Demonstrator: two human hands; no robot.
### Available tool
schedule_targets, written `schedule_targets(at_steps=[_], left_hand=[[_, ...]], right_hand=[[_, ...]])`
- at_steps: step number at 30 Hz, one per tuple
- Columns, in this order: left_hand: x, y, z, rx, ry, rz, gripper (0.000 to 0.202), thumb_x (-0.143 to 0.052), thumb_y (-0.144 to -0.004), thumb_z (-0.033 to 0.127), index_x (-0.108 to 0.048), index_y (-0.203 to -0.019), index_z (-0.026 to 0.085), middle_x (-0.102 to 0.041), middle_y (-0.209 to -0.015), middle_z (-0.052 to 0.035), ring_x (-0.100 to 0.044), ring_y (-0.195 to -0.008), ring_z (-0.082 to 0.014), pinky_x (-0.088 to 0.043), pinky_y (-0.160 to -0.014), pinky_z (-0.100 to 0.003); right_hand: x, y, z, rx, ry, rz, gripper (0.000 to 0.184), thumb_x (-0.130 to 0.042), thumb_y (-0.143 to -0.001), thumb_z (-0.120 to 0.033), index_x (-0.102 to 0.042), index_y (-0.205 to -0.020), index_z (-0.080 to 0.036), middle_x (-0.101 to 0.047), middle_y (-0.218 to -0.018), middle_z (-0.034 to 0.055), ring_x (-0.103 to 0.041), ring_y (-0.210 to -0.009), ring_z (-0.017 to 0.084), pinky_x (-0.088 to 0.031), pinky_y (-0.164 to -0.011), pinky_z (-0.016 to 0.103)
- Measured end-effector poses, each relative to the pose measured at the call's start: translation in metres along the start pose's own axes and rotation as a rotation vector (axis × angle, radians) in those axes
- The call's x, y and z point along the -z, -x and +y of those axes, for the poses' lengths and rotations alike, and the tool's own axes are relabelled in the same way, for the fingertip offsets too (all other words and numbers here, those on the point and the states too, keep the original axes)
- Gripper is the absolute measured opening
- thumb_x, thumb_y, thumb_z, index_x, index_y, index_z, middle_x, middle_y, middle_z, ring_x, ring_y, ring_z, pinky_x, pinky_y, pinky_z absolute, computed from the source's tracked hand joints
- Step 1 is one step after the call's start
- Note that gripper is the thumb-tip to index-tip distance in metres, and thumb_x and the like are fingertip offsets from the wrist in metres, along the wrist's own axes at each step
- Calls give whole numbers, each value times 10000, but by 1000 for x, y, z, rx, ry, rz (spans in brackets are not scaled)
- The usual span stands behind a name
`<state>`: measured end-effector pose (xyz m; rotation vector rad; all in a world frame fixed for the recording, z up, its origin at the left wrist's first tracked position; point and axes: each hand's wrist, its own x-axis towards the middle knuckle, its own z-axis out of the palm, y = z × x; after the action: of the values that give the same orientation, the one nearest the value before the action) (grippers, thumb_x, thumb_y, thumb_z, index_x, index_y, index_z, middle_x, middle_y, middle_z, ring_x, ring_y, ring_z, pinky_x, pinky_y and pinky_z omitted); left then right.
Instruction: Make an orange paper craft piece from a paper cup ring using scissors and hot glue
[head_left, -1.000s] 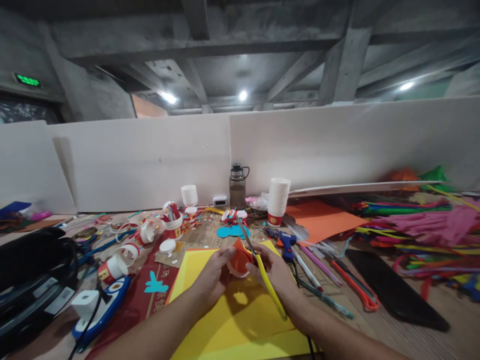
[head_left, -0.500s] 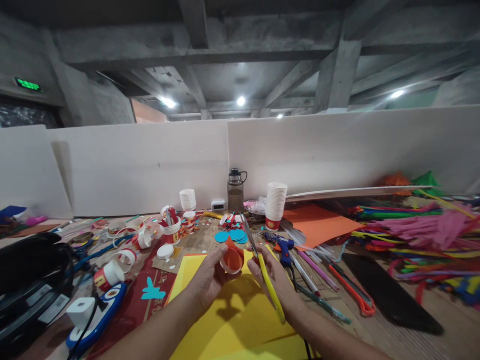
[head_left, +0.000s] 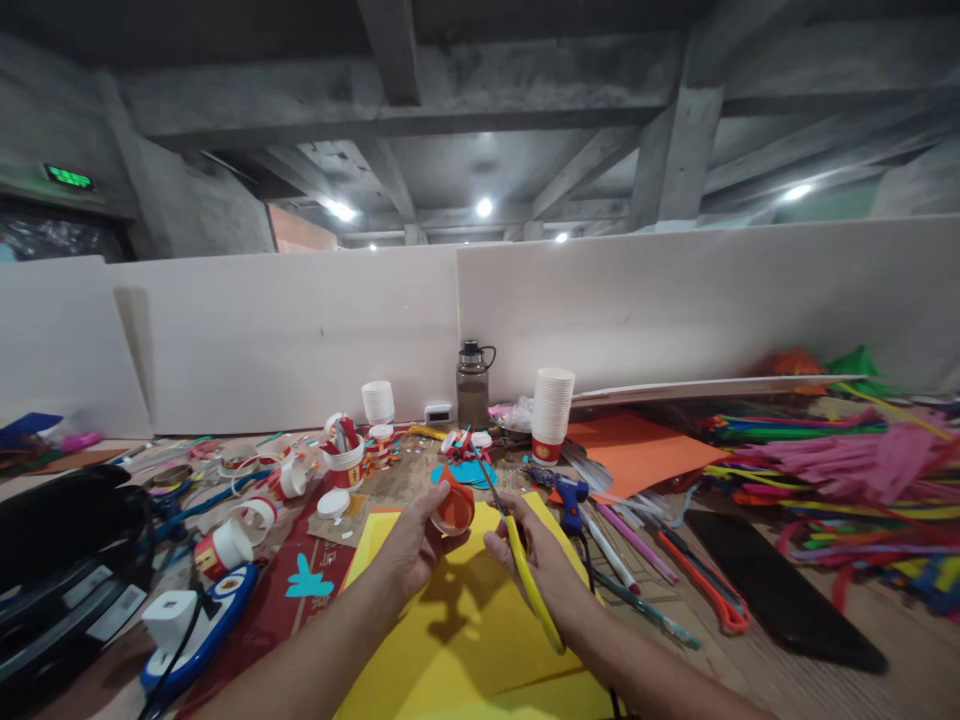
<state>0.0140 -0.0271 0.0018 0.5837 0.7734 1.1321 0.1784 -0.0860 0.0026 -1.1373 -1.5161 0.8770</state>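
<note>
My left hand (head_left: 414, 545) is closed around a small paper cup with an orange paper piece (head_left: 452, 508) on it, held just above the yellow paper sheets (head_left: 480, 640). My right hand (head_left: 541, 560) grips yellow-handled scissors (head_left: 517, 545); their blades point up and away, just right of the cup. Both hands hover over the middle of the table, close together.
A stack of white cups (head_left: 553, 412) and a dark water bottle (head_left: 472, 384) stand by the white partition (head_left: 300, 330). A blue glue gun (head_left: 566, 490), pens and an orange cutter (head_left: 705, 590) lie to the right, pipe cleaners (head_left: 847, 470) beyond. Cut cups (head_left: 247, 515) and a black bag (head_left: 60, 550) sit left.
The left hand has turned the cup and carried it a little left and away. The scissors have shifted slightly left with the right hand.
</note>
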Motion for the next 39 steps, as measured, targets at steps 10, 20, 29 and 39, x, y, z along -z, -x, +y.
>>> schedule_targets(at_steps=[10,20,29,39], left_hand=[[2,-2,3,-44,3,-13,241,-774,-733,264,-621,-886,158,-703,-781,-14,-654,-623,-126,-579,-584,-281],[-2,0,14,-101,42,-58,164,-710,-787,260,-630,-884,155,-712,-755,-18,-661,-616,-128,-563,-547,-250],[-6,6,19,-87,78,-80,144,-650,-848,283,-638,-915,156,-724,-786,-28,-681,-650,-146,-569,-573,-283],[-7,7,12,-117,110,-119,197,-695,-808,285,-635,-953,166,-726,-863,-27,-689,-734,-154,-577,-698,-321]], right_hand=[[1,-6,4,29,85,-21,474,-632,-815,-490,-551,-1180,-199,-544,-808,11,-512,-743,177,-444,-715,294],[5,-11,8,46,179,-41,352,-589,-857,-454,-567,-1099,-199,-530,-815,-6,-496,-739,154,-402,-691,270],[6,-11,2,89,305,-75,419,-585,-850,-514,-589,-1106,-182,-594,-841,20,-526,-758,166,-411,-701,282],[10,-12,2,88,372,-105,403,-554,-859,-525,-579,-1080,-189,-620,-880,32,-539,-789,179,-410,-722,296]])
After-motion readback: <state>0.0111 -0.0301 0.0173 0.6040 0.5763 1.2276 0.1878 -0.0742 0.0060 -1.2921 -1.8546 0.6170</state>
